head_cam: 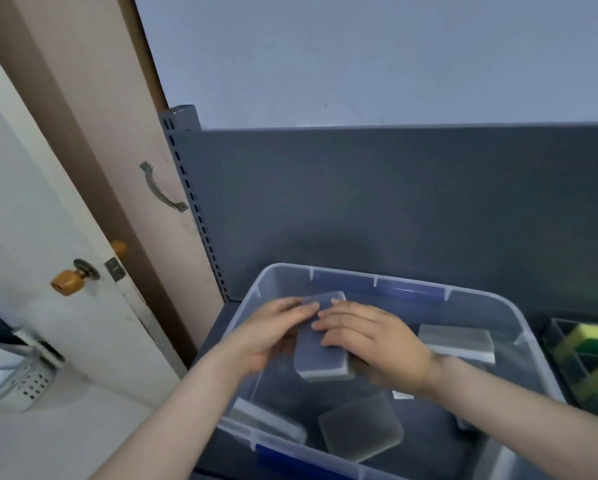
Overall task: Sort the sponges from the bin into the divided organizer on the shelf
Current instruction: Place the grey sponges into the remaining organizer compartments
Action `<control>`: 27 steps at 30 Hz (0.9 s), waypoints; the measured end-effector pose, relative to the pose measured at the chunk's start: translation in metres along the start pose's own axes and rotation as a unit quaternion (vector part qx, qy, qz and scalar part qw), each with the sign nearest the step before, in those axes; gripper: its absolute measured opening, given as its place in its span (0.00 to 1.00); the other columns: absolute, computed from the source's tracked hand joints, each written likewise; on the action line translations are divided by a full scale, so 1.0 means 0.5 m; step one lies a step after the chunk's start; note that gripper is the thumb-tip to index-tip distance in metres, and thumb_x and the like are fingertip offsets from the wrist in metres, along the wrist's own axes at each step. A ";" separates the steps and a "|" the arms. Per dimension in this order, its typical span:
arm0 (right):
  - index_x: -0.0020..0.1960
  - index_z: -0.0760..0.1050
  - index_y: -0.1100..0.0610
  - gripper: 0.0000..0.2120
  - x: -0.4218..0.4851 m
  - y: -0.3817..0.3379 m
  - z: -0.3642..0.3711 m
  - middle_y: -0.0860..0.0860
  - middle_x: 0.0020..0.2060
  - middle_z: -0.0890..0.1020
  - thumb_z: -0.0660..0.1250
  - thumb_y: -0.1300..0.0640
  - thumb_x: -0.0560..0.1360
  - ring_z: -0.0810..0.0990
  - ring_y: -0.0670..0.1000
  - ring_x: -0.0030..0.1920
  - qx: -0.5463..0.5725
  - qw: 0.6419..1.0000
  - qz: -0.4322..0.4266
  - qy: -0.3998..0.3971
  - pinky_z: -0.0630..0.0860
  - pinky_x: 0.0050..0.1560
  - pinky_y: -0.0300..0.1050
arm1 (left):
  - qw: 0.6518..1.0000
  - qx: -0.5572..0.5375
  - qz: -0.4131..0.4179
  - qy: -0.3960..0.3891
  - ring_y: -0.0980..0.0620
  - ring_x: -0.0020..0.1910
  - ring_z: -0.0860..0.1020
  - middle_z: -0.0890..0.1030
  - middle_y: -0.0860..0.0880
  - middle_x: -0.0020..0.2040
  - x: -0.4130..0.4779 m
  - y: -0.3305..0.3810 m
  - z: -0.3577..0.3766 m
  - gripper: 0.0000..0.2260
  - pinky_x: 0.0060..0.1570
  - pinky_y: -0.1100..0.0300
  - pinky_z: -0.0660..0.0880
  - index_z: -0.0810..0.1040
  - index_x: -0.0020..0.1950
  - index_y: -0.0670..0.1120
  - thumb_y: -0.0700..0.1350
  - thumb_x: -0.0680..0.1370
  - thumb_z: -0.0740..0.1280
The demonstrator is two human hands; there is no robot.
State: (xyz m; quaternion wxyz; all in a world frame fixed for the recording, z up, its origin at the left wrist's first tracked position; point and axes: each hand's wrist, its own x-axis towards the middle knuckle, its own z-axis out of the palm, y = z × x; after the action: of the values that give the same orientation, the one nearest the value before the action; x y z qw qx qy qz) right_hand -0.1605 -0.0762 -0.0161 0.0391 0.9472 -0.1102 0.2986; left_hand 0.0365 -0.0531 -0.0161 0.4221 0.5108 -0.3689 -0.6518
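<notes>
From the head view, a clear plastic storage bin with blue latches (pixel 519 308) sits on the dark grey metal shelf (pixel 394 202) at 6 o'clock in the picture. Above its middle both bare hands meet on one flat rectangular grey sponge with a paler foam underside (pixel 320 360), which is lifted clear of the bin floor and tilted, its far end pointing to 12 o'clock. The left grip (pixel 273 336) has its fingers laid across the sponge's top face from 9 o'clock, with the thumb hidden beneath, so it reads as a pinch. The right grip (pixel 373 342) comes in from 3 o'clock, fingers curled over the top and thumb tucked under the near edge. Three more grey sponges lie loose in the bin, at 3 o'clock (pixel 458 342), 6 o'clock (pixel 359 431) and 7 o'clock (pixel 266 424) from the held one. The dark divided organizer (pixel 552 329) stands just beside the bin at its 3 o'clock and already holds yellow-and-green sponges (pixel 593 336). The sponge looks light, soft and compressible, with a rough, non-slip scouring face, and in no way fragile. One hand pinching the long edges at mid-length should carry it, and a gentle squeeze may help it slide into a compartment.
</notes>
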 end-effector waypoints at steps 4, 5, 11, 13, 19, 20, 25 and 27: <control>0.49 0.80 0.57 0.15 -0.001 -0.017 0.020 0.51 0.55 0.82 0.68 0.69 0.65 0.79 0.53 0.57 -0.024 0.998 0.039 -0.032 0.78 0.54 0.46 | 0.965 0.174 0.131 0.148 0.59 0.42 0.80 0.83 0.54 0.46 0.010 0.010 -0.028 0.12 0.39 0.63 0.77 0.80 0.57 0.50 0.45 0.74 0.72; 0.49 0.80 0.57 0.15 -0.007 -0.021 0.028 0.51 0.53 0.82 0.66 0.69 0.65 0.80 0.53 0.54 -0.010 0.997 0.054 -0.047 0.79 0.50 0.46 | 0.941 0.227 0.170 0.186 0.57 0.45 0.80 0.82 0.53 0.49 0.011 0.016 -0.039 0.15 0.44 0.59 0.78 0.79 0.59 0.49 0.44 0.73 0.72; 0.61 0.74 0.48 0.17 0.010 -0.068 0.095 0.47 0.57 0.80 0.67 0.49 0.73 0.77 0.48 0.56 0.179 0.891 0.259 -0.327 0.72 0.56 0.41 | 0.891 0.287 0.239 0.259 0.59 0.53 0.77 0.79 0.57 0.53 -0.016 0.040 -0.099 0.15 0.53 0.59 0.75 0.75 0.58 0.55 0.48 0.73 0.72; 0.62 0.73 0.50 0.18 0.023 -0.085 0.121 0.50 0.55 0.80 0.67 0.50 0.72 0.77 0.50 0.54 0.211 0.867 0.243 -0.380 0.73 0.54 0.42 | 0.891 0.293 0.238 0.254 0.60 0.53 0.76 0.79 0.57 0.54 -0.024 0.039 -0.105 0.15 0.52 0.60 0.75 0.75 0.59 0.55 0.49 0.74 0.72; 0.53 0.77 0.54 0.12 0.042 -0.101 0.182 0.55 0.49 0.81 0.66 0.55 0.70 0.78 0.56 0.50 0.166 0.854 0.245 -0.428 0.74 0.48 0.44 | 0.897 0.265 0.259 0.241 0.65 0.50 0.77 0.80 0.59 0.52 -0.037 0.036 -0.112 0.15 0.47 0.71 0.73 0.77 0.57 0.55 0.46 0.72 0.73; 0.50 0.77 0.54 0.11 0.043 -0.092 0.180 0.54 0.45 0.82 0.66 0.54 0.68 0.79 0.55 0.47 0.157 0.861 0.260 -0.408 0.74 0.46 0.44 | 0.897 0.260 0.263 0.240 0.66 0.49 0.77 0.80 0.59 0.52 -0.038 0.036 -0.115 0.15 0.46 0.73 0.72 0.77 0.57 0.54 0.45 0.72 0.73; 0.44 0.74 0.52 0.11 0.024 -0.009 0.130 0.50 0.35 0.80 0.61 0.51 0.63 0.76 0.50 0.36 0.092 0.909 0.309 -0.264 0.68 0.35 0.41 | 0.894 0.249 0.279 0.247 0.65 0.51 0.77 0.80 0.60 0.52 -0.039 0.038 -0.127 0.16 0.44 0.74 0.72 0.77 0.59 0.55 0.48 0.72 0.72; 0.52 0.73 0.49 0.13 0.004 0.026 0.107 0.49 0.43 0.80 0.60 0.53 0.67 0.77 0.53 0.45 -0.024 0.919 0.300 -0.255 0.69 0.38 0.43 | 0.894 0.249 0.275 0.250 0.65 0.51 0.77 0.80 0.61 0.52 -0.037 0.038 -0.128 0.16 0.41 0.74 0.72 0.76 0.59 0.56 0.49 0.72 0.72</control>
State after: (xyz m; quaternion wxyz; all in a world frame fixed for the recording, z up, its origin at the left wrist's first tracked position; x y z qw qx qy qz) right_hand -0.1322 -0.0965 -0.0587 -0.0589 0.9126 -0.4024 0.0417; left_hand 0.1047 -0.0465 -0.0054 0.5217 0.6234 -0.5274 -0.2471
